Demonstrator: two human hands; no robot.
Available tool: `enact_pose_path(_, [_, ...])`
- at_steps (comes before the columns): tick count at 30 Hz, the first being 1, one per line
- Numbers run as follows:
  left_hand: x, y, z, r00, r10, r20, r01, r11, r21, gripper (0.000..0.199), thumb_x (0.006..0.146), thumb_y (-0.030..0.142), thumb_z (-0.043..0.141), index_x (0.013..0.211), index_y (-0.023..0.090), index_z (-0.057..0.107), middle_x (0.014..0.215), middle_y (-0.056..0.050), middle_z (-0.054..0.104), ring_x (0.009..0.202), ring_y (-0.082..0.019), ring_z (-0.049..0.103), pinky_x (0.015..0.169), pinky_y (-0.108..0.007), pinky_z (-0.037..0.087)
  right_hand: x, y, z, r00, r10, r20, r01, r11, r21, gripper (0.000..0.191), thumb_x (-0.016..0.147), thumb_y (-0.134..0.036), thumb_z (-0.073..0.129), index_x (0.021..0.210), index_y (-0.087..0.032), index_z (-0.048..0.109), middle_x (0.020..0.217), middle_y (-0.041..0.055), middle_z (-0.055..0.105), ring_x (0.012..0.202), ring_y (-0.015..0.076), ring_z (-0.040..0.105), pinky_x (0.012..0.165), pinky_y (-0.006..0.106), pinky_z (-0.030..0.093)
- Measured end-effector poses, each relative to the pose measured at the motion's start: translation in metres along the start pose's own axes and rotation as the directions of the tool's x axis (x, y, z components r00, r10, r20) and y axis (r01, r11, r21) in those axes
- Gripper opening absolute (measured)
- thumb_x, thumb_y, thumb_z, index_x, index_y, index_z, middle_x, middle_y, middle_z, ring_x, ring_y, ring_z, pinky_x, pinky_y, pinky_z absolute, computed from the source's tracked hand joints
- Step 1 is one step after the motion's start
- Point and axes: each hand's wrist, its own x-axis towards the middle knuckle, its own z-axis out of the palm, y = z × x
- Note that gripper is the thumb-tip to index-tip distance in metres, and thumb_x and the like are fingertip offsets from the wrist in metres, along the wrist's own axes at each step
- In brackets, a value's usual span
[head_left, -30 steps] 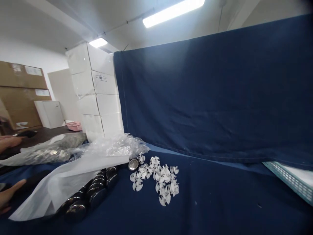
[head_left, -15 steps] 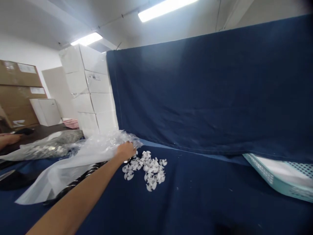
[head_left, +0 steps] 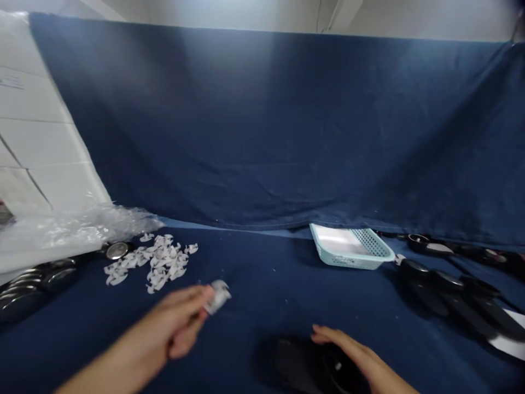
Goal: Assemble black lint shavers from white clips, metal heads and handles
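My left hand [head_left: 182,317] is closed in a pinch on a small whitish plastic piece [head_left: 219,296], above the blue cloth. Behind it lies a loose pile of similar white pieces [head_left: 166,262]. My right hand [head_left: 344,347] is at the bottom, curved over a dark, flat black object [head_left: 299,364] with a rounded end. The view is blurred there, so the object's exact kind cannot be made out.
A light-blue basket [head_left: 353,261] with white paper inside stands by the hanging blue cloth [head_left: 254,131]. Several black long-bodied items [head_left: 459,306] lie at right. Black round-ended items [head_left: 36,284], clear plastic [head_left: 90,224] and white boxes [head_left: 41,142] are at left.
The view has swung to the right. My left hand has come away from beside the white pile with a piece in it. My right hand and the black object have come into view.
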Motion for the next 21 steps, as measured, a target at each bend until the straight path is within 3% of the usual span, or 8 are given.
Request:
enact_pose_path(1, [-0.019,-0.002,0.037,0.981,-0.068,0.18,0.109,0.969,-0.223,0.045,0.073,0.066,0.06,0.083,0.022,0.059,0.051,0.008,0.039,0.036,-0.004,0.023,0.035,-0.019,0.02,-0.006,-0.002,-0.008,1.0,0.001,-0.003,-0.001,1.0,0.002,0.074,0.077,-0.037,0.072,0.141,-0.041,0.035,0.147,0.0011,0.043,0.134,0.0289,0.04,0.109,0.046,0.036])
enact_pose_path(3, [-0.046,0.002,0.101,0.919,-0.104,0.38,0.267,0.873,-0.408,0.039,0.071,0.057,0.068,0.076,0.021,0.055,0.057,0.007,0.045,0.036,-0.001,0.021,0.034,-0.018,0.015,-0.014,-0.011,-0.023,0.999,-0.03,-0.03,0.03,0.999,-0.02,0.079,0.078,-0.039,0.071,0.144,-0.039,0.028,0.153,0.002,0.032,0.139,0.0275,0.031,0.112,0.046,0.032])
enact_pose_path(7, [-0.063,0.033,0.167,0.891,-0.122,0.438,0.324,0.846,-0.423,0.032,0.076,0.048,0.068,0.075,0.019,0.054,0.06,0.006,0.048,0.035,-0.001,0.026,0.034,-0.017,0.015,-0.016,-0.042,-0.049,0.981,-0.182,-0.064,0.174,0.978,-0.118,0.06,0.082,-0.036,0.068,0.137,-0.036,0.044,0.141,0.0043,0.05,0.132,0.0268,0.042,0.108,0.044,0.04])
enact_pose_path(10, [-0.061,0.05,0.181,0.894,-0.107,0.436,0.298,0.868,-0.398,0.027,0.078,0.043,0.065,0.076,0.019,0.053,0.062,0.006,0.048,0.036,-0.001,0.027,0.034,-0.017,0.016,-0.012,-0.063,-0.06,0.962,-0.273,0.005,0.272,0.956,-0.11,0.043,0.083,-0.025,0.066,0.125,-0.031,0.058,0.116,0.0039,0.066,0.109,0.0214,0.061,0.095,0.035,0.051])
enact_pose_path(14, [-0.058,0.053,0.183,0.903,-0.06,0.425,0.195,0.939,-0.283,0.031,0.083,0.049,0.057,0.076,0.018,0.053,0.063,0.006,0.049,0.036,-0.002,0.026,0.034,-0.018,0.018,-0.011,-0.063,-0.061,0.968,-0.249,0.04,0.251,0.966,-0.057,0.043,0.08,-0.02,0.069,0.121,-0.029,0.061,0.105,0.0019,0.067,0.094,0.0179,0.064,0.088,0.031,0.052])
enact_pose_path(17, [-0.055,0.045,0.176,0.959,0.131,0.25,-0.129,0.991,-0.026,0.04,0.09,0.053,0.045,0.076,0.018,0.058,0.066,0.003,0.054,0.045,-0.007,0.041,0.044,-0.021,0.033,-0.01,-0.046,-0.056,0.978,-0.208,-0.027,0.208,0.978,-0.023,0.04,0.083,-0.027,0.068,0.122,-0.029,0.06,0.108,0.0032,0.066,0.097,0.0194,0.062,0.089,0.033,0.05])
enact_pose_path(19, [-0.05,0.033,0.17,0.922,0.373,0.105,-0.387,0.899,0.204,0.034,0.092,0.047,0.044,0.087,0.019,0.063,0.077,-0.001,0.061,0.067,-0.014,0.056,0.065,-0.028,0.045,-0.008,-0.029,-0.049,0.981,-0.161,-0.111,0.163,0.987,0.009,0.036,0.086,-0.033,0.063,0.122,-0.03,0.06,0.109,0.0036,0.066,0.1,0.0201,0.061,0.092,0.035,0.048])
enact_pose_path(21, [-0.045,0.017,0.167,0.826,0.552,0.116,-0.552,0.748,0.368,0.027,0.089,0.041,0.053,0.108,0.024,0.06,0.101,-0.004,0.064,0.094,-0.022,0.058,0.087,-0.038,0.044,-0.005,-0.013,-0.041,0.984,-0.096,-0.148,0.107,0.992,0.065,0.034,0.088,-0.037,0.06,0.122,-0.031,0.059,0.11,0.0032,0.066,0.101,0.0204,0.06,0.093,0.038,0.047])
